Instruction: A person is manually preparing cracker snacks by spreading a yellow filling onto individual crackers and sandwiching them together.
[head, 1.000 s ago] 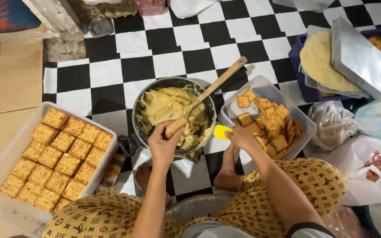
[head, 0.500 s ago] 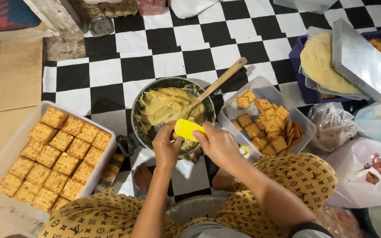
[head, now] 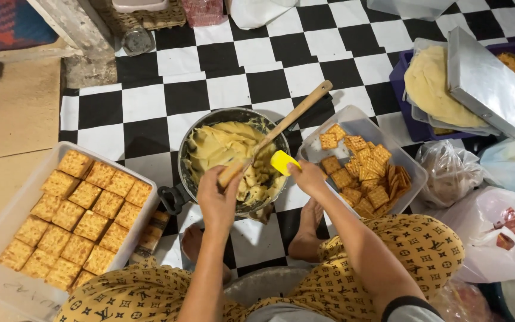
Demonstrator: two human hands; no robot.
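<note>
I sit on a black-and-white checkered floor with a dark pot (head: 179,160) of pale yellow paste (head: 222,146) in front of me. My left hand (head: 217,200) grips the lower end of a wooden spoon (head: 296,113) that rests in the paste and leans over the pot's far right rim. My right hand (head: 308,176) holds a small yellow scraper-like piece (head: 283,161) at the pot's right rim. Just right of it a clear tray (head: 359,122) holds loose square crackers (head: 365,173).
A white tray (head: 7,280) at the left holds rows of square crackers (head: 84,209). A purple tub (head: 402,71) at the right holds pale dough (head: 433,83), a metal lid (head: 484,80) and orange crumbs. Plastic bags (head: 496,232) lie at the right.
My right hand carried the yellow piece from the cracker tray over to the pot, then drew back to the pot's right rim. My left hand stayed on the spoon.
</note>
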